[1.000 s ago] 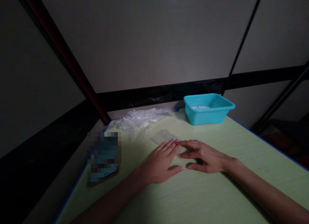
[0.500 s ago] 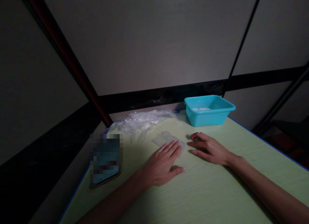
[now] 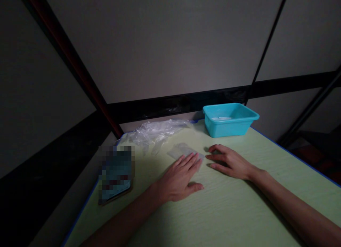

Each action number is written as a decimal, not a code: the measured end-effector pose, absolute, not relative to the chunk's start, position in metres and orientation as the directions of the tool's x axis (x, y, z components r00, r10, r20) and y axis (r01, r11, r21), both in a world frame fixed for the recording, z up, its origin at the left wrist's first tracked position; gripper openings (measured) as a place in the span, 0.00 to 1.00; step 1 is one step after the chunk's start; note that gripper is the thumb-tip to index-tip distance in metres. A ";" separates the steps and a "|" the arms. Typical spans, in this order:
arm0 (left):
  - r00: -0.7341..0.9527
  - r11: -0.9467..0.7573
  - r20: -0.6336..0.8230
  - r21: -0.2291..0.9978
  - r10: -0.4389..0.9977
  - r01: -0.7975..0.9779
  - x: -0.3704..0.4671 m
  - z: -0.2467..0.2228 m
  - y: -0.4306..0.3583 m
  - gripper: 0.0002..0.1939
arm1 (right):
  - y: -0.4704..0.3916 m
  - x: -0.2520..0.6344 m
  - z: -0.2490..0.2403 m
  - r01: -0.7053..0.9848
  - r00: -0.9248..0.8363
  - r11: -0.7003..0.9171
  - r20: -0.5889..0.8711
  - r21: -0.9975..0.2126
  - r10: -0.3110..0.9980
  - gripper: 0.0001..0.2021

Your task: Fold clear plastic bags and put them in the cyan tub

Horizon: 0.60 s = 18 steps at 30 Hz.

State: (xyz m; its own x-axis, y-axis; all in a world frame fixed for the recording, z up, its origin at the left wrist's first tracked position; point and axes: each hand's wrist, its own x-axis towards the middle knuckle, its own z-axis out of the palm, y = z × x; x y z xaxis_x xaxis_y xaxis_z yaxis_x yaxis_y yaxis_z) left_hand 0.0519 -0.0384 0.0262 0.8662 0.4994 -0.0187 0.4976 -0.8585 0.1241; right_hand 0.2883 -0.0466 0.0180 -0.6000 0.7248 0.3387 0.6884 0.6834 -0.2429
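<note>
A small, thin, see-through plastic bag [image 3: 179, 151] lies flat on the pale green table [image 3: 229, 211]. My left hand [image 3: 181, 179] rests palm down, its fingers stretched over the near part of the bag and its thumb out to the right. Part of the bag is hidden beneath these fingers. Just right of the bag is my right hand [image 3: 230, 161], with fingers apart and slightly bent. Nothing shows between them, and the fingertips come close to the bag's right edge.
Crumpled clear plastic [image 3: 157, 131] lies along the back left edge. A turquoise basin [image 3: 229, 128] with something white inside stands at the back right. At the left edge is a phone-like object [image 3: 115, 176], blurred by pixelation. Wall panels [image 3: 176, 44] rise behind the table.
The fingers of my left hand have shifted slightly on the small bag. My right hand keeps about the same pose. The whole view has moved a little.
</note>
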 end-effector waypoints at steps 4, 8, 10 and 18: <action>0.871 -0.862 -0.007 0.139 0.491 0.487 0.052 0.025 -0.038 0.34 | -0.048 0.287 0.018 0.706 -0.592 0.676 0.346 -0.213 0.728 0.18; 0.871 -0.861 0.004 0.155 0.491 0.485 0.052 0.023 -0.037 0.34 | -0.047 0.285 0.018 0.690 -0.633 0.702 0.326 -0.174 0.703 0.20; 0.871 -0.860 0.004 0.163 0.491 0.484 0.052 0.023 -0.037 0.34 | -0.047 0.284 0.018 0.687 -0.642 0.707 0.314 -0.171 0.700 0.20; 0.856 -0.831 0.005 0.244 0.516 0.500 0.052 0.025 -0.035 0.31 | -0.045 0.286 0.018 0.704 -0.629 0.683 0.278 -0.192 0.726 0.19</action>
State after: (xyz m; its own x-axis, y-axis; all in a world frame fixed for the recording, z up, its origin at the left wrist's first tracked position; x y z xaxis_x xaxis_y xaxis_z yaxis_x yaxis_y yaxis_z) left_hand 0.0515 -0.0346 0.0252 0.8563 0.5165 0.0052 0.4998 -0.8311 0.2441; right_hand 0.2857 -0.0450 0.0180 -0.6289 0.7262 0.2778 0.7043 0.6834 -0.1920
